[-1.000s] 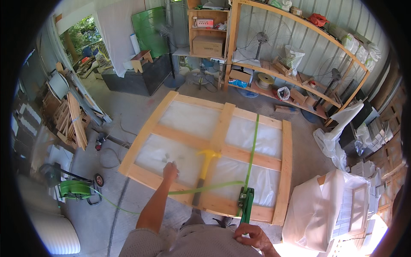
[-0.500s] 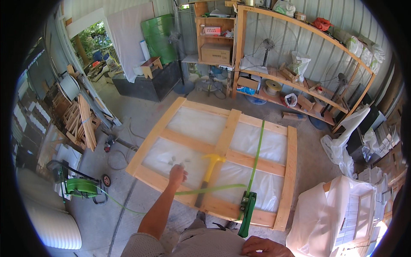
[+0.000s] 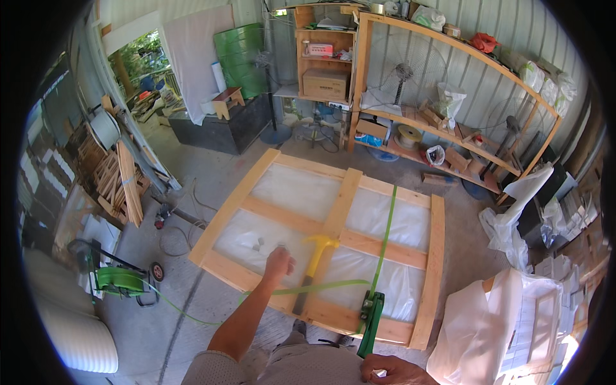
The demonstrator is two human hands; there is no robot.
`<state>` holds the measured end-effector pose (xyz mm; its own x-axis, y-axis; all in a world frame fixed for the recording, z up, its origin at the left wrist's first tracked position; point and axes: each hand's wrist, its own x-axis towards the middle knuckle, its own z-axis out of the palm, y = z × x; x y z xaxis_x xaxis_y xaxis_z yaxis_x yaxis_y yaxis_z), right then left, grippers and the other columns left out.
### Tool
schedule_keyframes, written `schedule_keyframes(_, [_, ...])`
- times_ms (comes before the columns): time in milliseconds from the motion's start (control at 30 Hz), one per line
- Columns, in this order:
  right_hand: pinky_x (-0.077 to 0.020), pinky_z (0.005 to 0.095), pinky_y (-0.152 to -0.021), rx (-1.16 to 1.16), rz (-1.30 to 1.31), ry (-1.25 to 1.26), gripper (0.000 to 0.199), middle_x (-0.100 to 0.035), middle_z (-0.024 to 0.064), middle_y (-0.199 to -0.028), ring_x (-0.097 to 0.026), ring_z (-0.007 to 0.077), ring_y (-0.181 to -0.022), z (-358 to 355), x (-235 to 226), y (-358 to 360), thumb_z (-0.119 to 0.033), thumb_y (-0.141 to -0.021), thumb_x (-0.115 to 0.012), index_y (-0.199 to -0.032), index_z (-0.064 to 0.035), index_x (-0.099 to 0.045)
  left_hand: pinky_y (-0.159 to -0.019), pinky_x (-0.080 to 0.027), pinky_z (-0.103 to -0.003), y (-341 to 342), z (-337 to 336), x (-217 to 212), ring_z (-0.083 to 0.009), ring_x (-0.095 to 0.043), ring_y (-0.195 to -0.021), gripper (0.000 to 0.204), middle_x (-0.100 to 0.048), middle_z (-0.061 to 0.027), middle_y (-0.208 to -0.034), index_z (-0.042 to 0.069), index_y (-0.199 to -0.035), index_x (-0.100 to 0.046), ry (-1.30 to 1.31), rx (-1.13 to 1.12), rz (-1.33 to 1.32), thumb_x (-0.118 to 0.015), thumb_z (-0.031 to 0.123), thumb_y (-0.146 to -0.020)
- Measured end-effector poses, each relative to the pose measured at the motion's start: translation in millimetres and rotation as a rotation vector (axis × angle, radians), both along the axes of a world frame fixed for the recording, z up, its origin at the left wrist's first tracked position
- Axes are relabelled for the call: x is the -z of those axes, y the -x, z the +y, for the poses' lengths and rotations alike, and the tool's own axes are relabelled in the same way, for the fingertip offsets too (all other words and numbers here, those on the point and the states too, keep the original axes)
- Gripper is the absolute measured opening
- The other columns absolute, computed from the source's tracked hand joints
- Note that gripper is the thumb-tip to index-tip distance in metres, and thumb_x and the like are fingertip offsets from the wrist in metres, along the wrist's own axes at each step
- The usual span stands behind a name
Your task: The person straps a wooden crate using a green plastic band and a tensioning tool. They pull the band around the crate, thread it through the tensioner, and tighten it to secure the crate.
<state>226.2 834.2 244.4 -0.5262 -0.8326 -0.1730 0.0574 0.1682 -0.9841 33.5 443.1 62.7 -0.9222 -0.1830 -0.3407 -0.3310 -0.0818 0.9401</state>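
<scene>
My left hand [image 3: 279, 264] is over the lower left panel of a wooden crate, fingers pinched on a small grey clip at their tips. Beside it, small grey clips [image 3: 257, 244] lie on the white plastic sheeting [image 3: 240, 232]. Just right of that hand, a claw hammer [image 3: 314, 264], yellow with a dark grip, rests across the crate frame [image 3: 335, 208]. A green strap [image 3: 388, 221] runs over the crate into a green strapping tensioner [image 3: 370, 317] near its front edge. Close to the tensioner's handle end, my right hand [image 3: 396, 371] is curled; a small pale spot shows at its fingers.
A green strap reel on a wheeled cart [image 3: 120, 281] stands left, its strap trailing along the floor. Wrapped goods [image 3: 478, 314] are stacked at right. Behind the crate are wooden shelves [image 3: 443, 125] and fans. Wood strips [image 3: 128, 183] lean at far left.
My left hand has moved a little right across the sheeting, with a clip now at its fingertips. My right hand has shifted slightly left, toward the tensioner handle.
</scene>
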Motion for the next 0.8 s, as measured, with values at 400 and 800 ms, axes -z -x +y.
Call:
schedule_keyframes(400, [-0.0462,0.0293,-0.077,0.627,-0.357,0.240,0.005,-0.064,0.0068,-0.088,-0.059,0.0147,-0.079,-6,36,34,0.002,-0.084,-0.061,-0.087,0.0011,-0.065,-0.052,-0.049,-0.029,-25,87,-49,-0.0163,-0.057,-0.056,0.028,-0.061,-0.0090,-0.072,0.001,-0.089,-0.052,-0.138,0.178,-0.020,-0.044,0.027,-0.097])
schedule_keyframes(800, [-0.0479,0.0289,-0.073,0.841,-0.283,0.145,0.029,-0.062,0.0071,-0.081,-0.060,0.0151,-0.075,-27,109,63,-0.021,-0.100,-0.045,-0.110,0.0026,-0.060,-0.058,-0.050,-0.031,-87,190,-75,-0.0178,-0.060,-0.064,0.027,-0.064,-0.0104,-0.079,0.000,-0.095,-0.058,-0.625,0.698,-0.277,-0.046,0.024,-0.099])
